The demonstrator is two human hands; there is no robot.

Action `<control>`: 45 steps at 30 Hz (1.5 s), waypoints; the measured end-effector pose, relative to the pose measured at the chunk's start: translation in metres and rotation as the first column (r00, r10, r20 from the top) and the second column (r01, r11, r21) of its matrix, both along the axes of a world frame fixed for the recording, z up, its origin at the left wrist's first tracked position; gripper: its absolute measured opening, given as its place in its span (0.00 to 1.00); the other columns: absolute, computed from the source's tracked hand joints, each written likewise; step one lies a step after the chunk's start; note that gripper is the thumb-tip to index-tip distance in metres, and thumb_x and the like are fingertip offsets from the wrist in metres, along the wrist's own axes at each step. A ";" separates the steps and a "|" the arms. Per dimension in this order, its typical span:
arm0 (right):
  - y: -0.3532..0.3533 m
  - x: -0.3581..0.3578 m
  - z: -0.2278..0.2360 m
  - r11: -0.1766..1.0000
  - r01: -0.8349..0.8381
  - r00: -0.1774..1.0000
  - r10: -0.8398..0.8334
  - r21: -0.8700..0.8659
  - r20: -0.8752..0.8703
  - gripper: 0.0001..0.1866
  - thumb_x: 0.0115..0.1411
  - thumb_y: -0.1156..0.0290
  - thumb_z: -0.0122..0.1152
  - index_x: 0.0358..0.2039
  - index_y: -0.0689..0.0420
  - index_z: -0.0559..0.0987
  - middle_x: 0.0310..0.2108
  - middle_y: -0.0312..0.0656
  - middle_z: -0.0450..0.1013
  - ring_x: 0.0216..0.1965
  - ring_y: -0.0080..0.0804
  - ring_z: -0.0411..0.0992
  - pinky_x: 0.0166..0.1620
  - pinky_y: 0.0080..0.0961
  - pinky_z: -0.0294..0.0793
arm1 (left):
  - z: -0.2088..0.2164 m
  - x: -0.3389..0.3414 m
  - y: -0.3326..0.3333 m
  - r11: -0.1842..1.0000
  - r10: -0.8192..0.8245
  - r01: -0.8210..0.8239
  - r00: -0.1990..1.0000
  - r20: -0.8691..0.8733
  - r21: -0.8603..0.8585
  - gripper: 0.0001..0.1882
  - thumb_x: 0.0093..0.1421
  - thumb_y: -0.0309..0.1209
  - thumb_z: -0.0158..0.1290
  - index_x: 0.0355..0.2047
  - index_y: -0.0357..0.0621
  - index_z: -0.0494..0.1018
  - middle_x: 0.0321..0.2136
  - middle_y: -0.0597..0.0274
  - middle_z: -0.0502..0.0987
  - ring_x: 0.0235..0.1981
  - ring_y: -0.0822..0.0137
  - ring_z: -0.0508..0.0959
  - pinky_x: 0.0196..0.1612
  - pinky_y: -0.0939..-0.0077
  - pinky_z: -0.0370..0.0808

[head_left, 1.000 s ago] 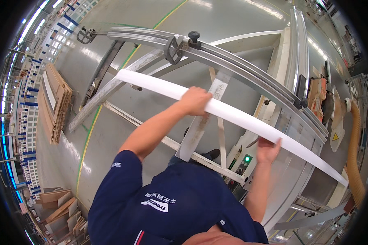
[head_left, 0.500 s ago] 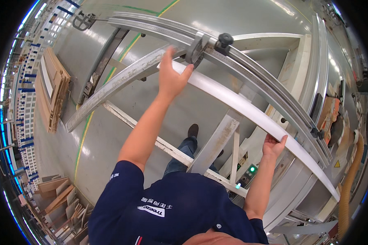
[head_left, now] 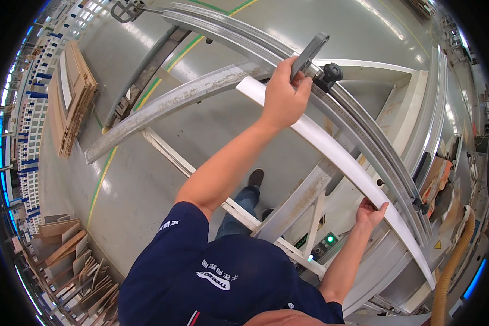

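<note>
A long narrow white board (head_left: pixel 337 155) lies slantwise beside the aluminium guide rail (head_left: pixel 358 119), over the machine's frame. My left hand (head_left: pixel 287 98) is closed round the lower part of a grey flip stop (head_left: pixel 311 53) on that rail, and the stop's arm points up. A black knob (head_left: pixel 331 74) sits just right of it. My right hand (head_left: pixel 370 213) grips the board's near edge farther right, thumb on top and fingers partly hidden underneath. The board's left end sticks out past my left wrist.
Below the board runs a grey support beam (head_left: pixel 299 201). A lit green button (head_left: pixel 330 239) is on a panel near my right forearm. Stacked brown panels (head_left: pixel 73 103) stand at left, with wood offcuts (head_left: pixel 73 255) at lower left. A tan hose (head_left: pixel 455 255) hangs at right.
My left hand has moved right from the board's left end onto the stop, whose arm has swung up. My right hand still holds the board. The whole view has shifted slightly.
</note>
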State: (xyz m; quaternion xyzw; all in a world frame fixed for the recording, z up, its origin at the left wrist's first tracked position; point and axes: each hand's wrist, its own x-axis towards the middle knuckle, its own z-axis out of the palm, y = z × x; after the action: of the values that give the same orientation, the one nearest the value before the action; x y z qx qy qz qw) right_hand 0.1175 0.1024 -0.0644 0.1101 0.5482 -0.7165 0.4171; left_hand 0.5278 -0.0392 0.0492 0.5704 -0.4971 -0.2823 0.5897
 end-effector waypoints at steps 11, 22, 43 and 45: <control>-0.024 -0.043 -0.024 0.999 0.040 0.998 -0.039 0.000 -0.048 0.30 0.74 0.46 0.50 0.60 0.60 0.75 0.55 0.49 0.77 0.53 0.46 0.78 0.51 0.42 0.83 | -0.011 -0.013 -0.004 0.992 0.120 -0.115 0.985 0.123 -0.041 0.34 0.59 0.33 0.63 0.62 0.35 0.65 0.49 0.54 0.72 0.45 0.63 0.76 0.47 0.69 0.75; -0.026 -0.073 -0.037 0.999 0.050 0.998 -0.051 -0.017 -0.034 0.29 0.73 0.47 0.52 0.59 0.59 0.76 0.56 0.48 0.77 0.55 0.48 0.77 0.55 0.45 0.81 | 0.047 0.039 -0.081 0.915 -0.401 0.395 0.912 0.088 0.079 0.31 0.61 0.39 0.61 0.62 0.39 0.73 0.49 0.45 0.81 0.48 0.57 0.82 0.55 0.65 0.76; -0.048 -0.064 -0.036 0.999 0.053 0.993 -0.052 0.005 -0.106 0.30 0.71 0.44 0.57 0.58 0.58 0.75 0.51 0.44 0.78 0.50 0.40 0.78 0.50 0.48 0.82 | -0.153 0.095 -0.074 0.921 -0.176 0.080 0.959 0.223 0.381 0.22 0.71 0.37 0.56 0.57 0.33 0.77 0.55 0.53 0.80 0.56 0.63 0.78 0.61 0.68 0.71; -0.036 -0.065 -0.036 1.000 -0.020 0.992 0.021 0.012 -0.124 0.26 0.71 0.43 0.55 0.56 0.51 0.76 0.48 0.38 0.80 0.43 0.34 0.80 0.44 0.40 0.81 | -0.137 0.082 -0.078 0.906 -0.220 0.103 0.944 0.248 0.411 0.23 0.70 0.39 0.57 0.57 0.33 0.77 0.55 0.53 0.80 0.56 0.62 0.78 0.62 0.68 0.70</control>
State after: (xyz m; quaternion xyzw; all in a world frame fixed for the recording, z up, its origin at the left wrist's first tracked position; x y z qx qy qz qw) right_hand 0.0521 0.0664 -0.1001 0.0619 0.5780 -0.7148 0.3889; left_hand 0.6097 -0.1173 -0.0879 0.6683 -0.5569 -0.3384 0.3588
